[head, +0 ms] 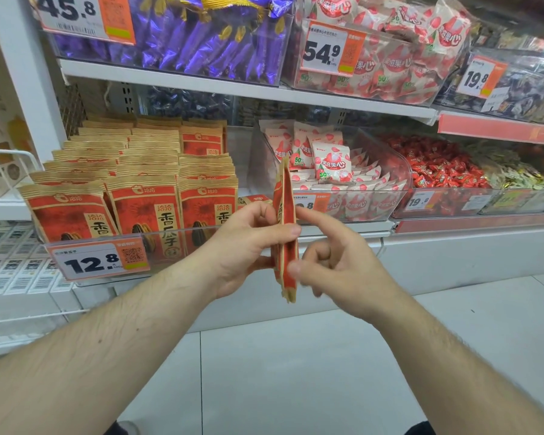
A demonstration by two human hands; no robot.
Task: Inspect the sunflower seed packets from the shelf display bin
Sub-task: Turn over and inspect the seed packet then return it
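Observation:
I hold a red and kraft-brown sunflower seed packet (285, 215) edge-on and upright in front of the shelf. My left hand (245, 246) grips it from the left, thumb across its lower half. My right hand (333, 262) touches it from the right, thumb on its lower edge and index finger stretched toward its middle. To the left, the clear display bin (107, 240) carries three rows of the same packets (145, 208), standing upright, with a 12.8 price tag (98, 260) on its front.
A clear bin of pink-white strawberry candy packs (333, 171) stands right behind the held packet. Red wrapped candies (440, 171) fill the bin farther right. Purple packets (214, 32) sit on the shelf above. A white wire rack (13, 158) juts out at the left. Pale floor tiles (296, 372) lie below.

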